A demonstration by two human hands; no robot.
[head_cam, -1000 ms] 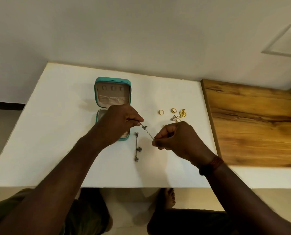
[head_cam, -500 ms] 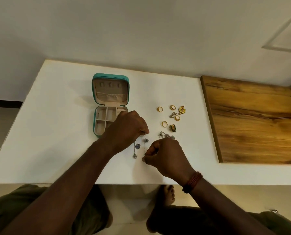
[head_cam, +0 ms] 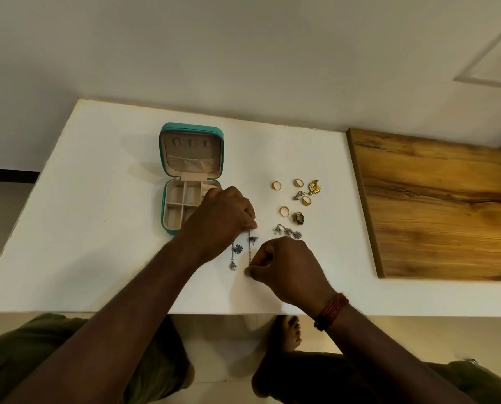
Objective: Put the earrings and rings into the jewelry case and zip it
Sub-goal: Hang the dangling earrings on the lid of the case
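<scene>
A long silver drop earring point(head_cam: 249, 247) is pinched taut between the left hand point(head_cam: 224, 218) at its top and the right hand point(head_cam: 284, 265) at its bottom, just beside the open jewelry case point(head_cam: 189, 182) on the white surface point(head_cam: 97, 228). Honestly, the risk is that it gets snagged on its twin point(head_cam: 235, 253) lying right alongside, or the thin chain gets kinked if it's pulled harder. The gold rings point(head_cam: 284, 211) could also be knocked off by a sweeping wrist.

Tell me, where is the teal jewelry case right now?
The jewelry case lies open on the white table, left of centre, beside the left hand.

Teal, gold and silver on white

Teal jewelry case point(head_cam: 191, 131) with beige lining; gold rings point(head_cam: 276, 185); silver earrings point(head_cam: 237, 249); white table point(head_cam: 103, 185); streaked brown wooden board point(head_cam: 436, 205).
</scene>
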